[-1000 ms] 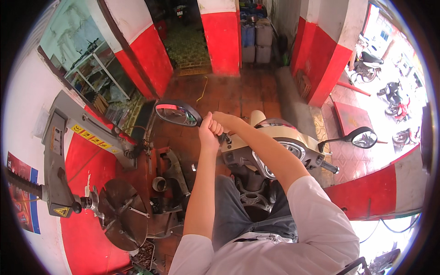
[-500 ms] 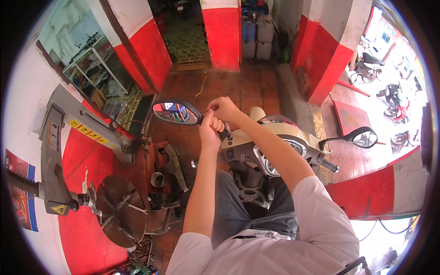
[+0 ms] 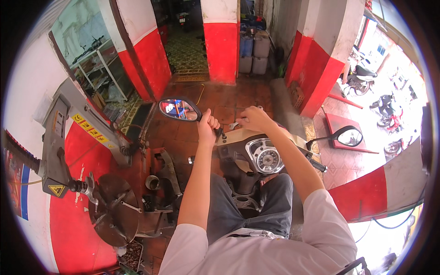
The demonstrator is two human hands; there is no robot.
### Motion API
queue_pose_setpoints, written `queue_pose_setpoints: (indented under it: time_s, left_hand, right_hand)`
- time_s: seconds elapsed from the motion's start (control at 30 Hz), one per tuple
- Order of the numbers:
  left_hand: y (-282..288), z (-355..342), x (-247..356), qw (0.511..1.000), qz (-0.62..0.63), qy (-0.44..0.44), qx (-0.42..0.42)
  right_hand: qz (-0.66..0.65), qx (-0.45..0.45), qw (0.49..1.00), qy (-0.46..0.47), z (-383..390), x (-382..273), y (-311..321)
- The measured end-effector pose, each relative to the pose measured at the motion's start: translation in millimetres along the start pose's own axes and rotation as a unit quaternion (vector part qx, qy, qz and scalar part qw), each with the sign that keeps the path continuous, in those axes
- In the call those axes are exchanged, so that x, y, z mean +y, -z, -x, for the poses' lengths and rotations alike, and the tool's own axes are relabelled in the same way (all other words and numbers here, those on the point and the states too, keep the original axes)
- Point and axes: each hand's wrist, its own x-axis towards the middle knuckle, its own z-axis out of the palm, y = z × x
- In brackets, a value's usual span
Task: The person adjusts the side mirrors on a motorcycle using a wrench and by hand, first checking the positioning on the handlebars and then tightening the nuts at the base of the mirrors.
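Observation:
Fingers of my left hand point(image 3: 208, 127) are wrapped round the stem of the scooter's left mirror point(image 3: 178, 110), whose oval glass reflects blue and red things. The stem's dark lower end point(image 3: 220, 133) shows beside the hand, by the cream scooter front point(image 3: 238, 134). My right hand point(image 3: 255, 120) is closed above that front, apart from the left hand. It grips what looks like a metal wrench point(image 3: 234, 125), one end sticking out left of the fingers. The round speedometer point(image 3: 267, 160) lies below my right forearm. Farther right stands the right mirror point(image 3: 349, 137).
At left is a grey tyre-changing machine point(image 3: 64, 142) with a round turntable point(image 3: 112, 220); a combination wrench point(image 3: 131, 207) lies on it. Metal parts point(image 3: 165, 176) stand beside the scooter. Plastic jugs point(image 3: 261, 46) are stacked at the back. Motorbikes point(image 3: 387, 110) are parked outside.
My right hand has moved right, away from the mirror stem and left hand, to above the scooter front. A metal end now shows at its fingers. The left hand keeps its grip.

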Motion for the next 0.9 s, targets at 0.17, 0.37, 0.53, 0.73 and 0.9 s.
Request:
queue_pose_setpoints:
  time_s: [0.17,0.37,0.53,0.73,0.9]
  left_hand:
    - [4.4,-1.8,-2.2,1.000,0.007,0.001,-0.006]
    - [5.9,-0.6,-0.2,1.000,-0.004,0.004,0.003]
    - [3.3,-0.6,-1.1,1.000,-0.009,-0.009,-0.001]
    - [1.2,1.6,-0.3,1.000,-0.003,-0.014,0.009]
    - [3.1,3.2,-1.2,1.000,-0.001,-0.017,0.013]
  right_hand:
    - [0.002,0.037,0.997,-0.066,58.9,-53.8,5.8]
    - [0.011,-0.041,0.973,-0.227,71.4,-110.2,-0.7]
    - [-0.045,0.006,0.980,-0.196,71.0,-110.2,-22.5]
    - [-0.089,-0.016,0.980,-0.177,64.3,-101.5,-30.6]
    - [0.032,-0.081,0.981,-0.171,54.8,-109.7,-34.9]
